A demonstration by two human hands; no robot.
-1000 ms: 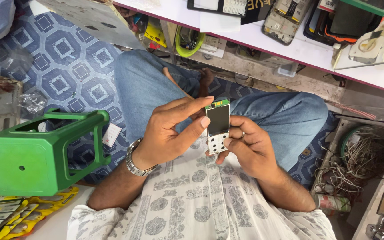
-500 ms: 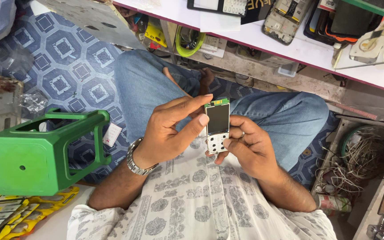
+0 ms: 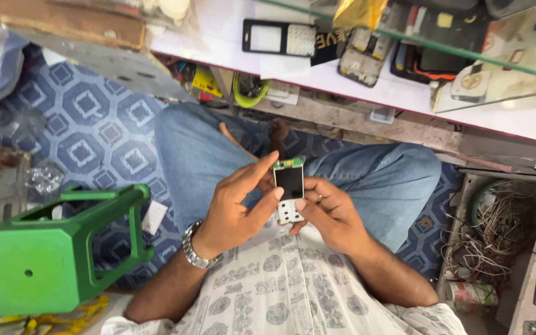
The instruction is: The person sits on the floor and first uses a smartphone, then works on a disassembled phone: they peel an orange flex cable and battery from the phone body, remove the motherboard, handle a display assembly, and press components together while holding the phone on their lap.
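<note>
Between both hands' fingers, phone board, upright

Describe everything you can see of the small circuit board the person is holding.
The circuit board is a narrow upright rectangle: a green strip on top, a dark blank screen in the middle, a white keypad area with small dots below. It looks bare, with no casing. It is held above the lap, its face towards the camera. The left hand pinches its left edge and the right hand grips its right side.

Bright even daylight, soft shadows, glare on the white counter, edges slightly stretched, mild blur
</note>
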